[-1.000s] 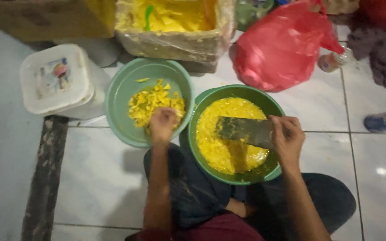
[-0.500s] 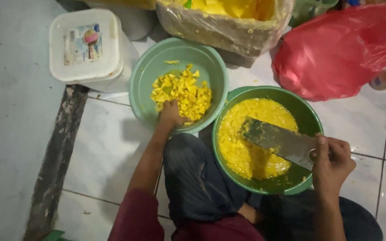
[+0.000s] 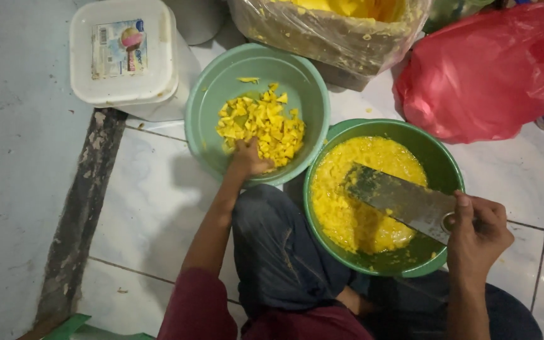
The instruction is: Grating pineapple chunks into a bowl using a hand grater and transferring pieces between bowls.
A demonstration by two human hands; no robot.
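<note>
Fingers (image 3: 247,156) of the left hand (image 3: 250,160) close on yellow chunks (image 3: 260,126); right hand (image 3: 476,233) clasps a grater (image 3: 401,200).
White tub (image 3: 124,56) far left, red bag (image 3: 492,69) far right.

You have two green bowls: one light green bowl (image 3: 204,107) holding yellow chunks (image 3: 262,126), one darker green bowl (image 3: 442,164) holding yellow mash (image 3: 347,208). One flat metal grater (image 3: 401,200). One white lidded tub (image 3: 124,53). One red plastic bag (image 3: 492,69). One plastic-lined box (image 3: 328,38) of yellow pieces. Two hands of yours: left hand (image 3: 249,159), right hand (image 3: 478,233).
</note>
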